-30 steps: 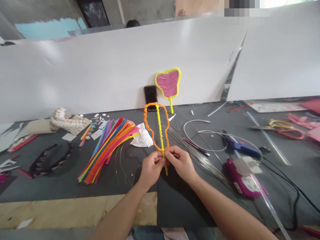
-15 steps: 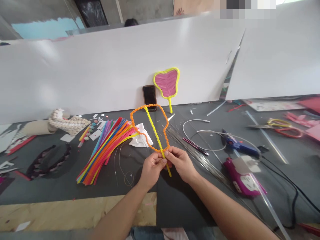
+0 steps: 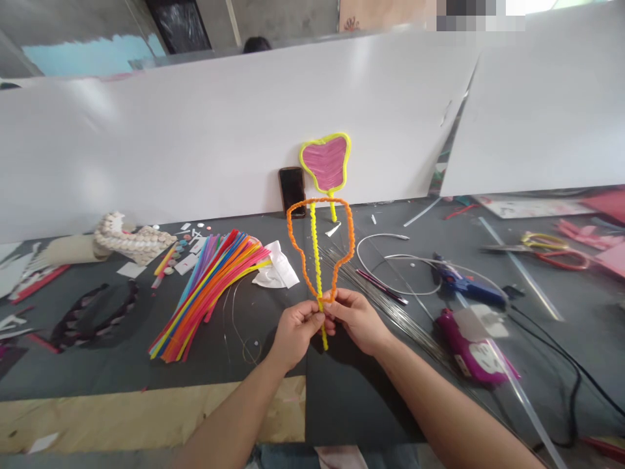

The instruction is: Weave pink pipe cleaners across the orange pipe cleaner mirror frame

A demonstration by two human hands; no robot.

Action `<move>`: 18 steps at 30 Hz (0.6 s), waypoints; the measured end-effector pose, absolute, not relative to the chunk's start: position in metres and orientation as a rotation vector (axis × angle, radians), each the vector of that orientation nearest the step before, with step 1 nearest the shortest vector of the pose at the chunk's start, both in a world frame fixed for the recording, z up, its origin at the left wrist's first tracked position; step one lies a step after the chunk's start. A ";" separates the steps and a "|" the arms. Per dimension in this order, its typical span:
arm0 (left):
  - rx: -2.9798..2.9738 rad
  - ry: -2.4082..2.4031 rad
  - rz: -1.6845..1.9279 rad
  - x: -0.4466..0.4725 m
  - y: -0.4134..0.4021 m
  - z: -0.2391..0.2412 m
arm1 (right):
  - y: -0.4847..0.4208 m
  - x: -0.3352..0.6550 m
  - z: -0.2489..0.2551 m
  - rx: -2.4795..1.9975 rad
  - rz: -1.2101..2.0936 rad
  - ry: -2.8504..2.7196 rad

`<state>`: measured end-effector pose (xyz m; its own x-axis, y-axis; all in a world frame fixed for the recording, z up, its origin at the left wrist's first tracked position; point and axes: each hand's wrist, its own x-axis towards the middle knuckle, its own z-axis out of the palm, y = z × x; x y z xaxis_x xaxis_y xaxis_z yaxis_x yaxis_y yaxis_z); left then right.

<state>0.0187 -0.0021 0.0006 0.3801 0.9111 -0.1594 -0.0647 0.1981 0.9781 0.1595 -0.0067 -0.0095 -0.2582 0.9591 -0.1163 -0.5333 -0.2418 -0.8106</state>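
Between my hands stands a twisted yellow pipe cleaner (image 3: 316, 247), upright, its lower end hanging below my fingers. An orange twisted pipe cleaner loop (image 3: 352, 228), wide at the top and narrow at the bottom, surrounds its upper part. My left hand (image 3: 299, 331) pinches the yellow stem just under the loop. My right hand (image 3: 355, 319) is closed at the loop's bottom, where orange and yellow meet. Fingers hide the exact joint. Behind, a pink fan-shaped piece with a yellow rim (image 3: 326, 163) leans on the white board.
Left lie a bundle of coloured pipe cleaners (image 3: 209, 293), a dark braided headband (image 3: 92, 319) and a beige braided piece (image 3: 131, 238). Right are thin metal wires (image 3: 395, 312), a blue glue gun (image 3: 469, 286), a magenta device (image 3: 478, 352) and scissors (image 3: 541, 247). A phone (image 3: 291, 191) leans at the back.
The orange loop and yellow stem have turned from leaning left to nearly upright, shifting right. The loop's shape now looks narrower toward the bottom. Both hands keep their grip.
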 end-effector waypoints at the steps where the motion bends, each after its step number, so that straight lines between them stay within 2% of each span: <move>1: 1.172 0.939 0.838 0.018 -0.002 0.000 | -0.007 0.160 -0.009 -0.759 1.739 -0.793; 10: 1.176 0.875 0.768 0.017 -0.003 0.005 | -0.007 0.168 -0.007 -0.666 1.930 -0.780; 18: 1.102 0.798 0.704 0.014 -0.003 0.000 | -0.008 0.170 -0.008 -0.595 1.973 -0.830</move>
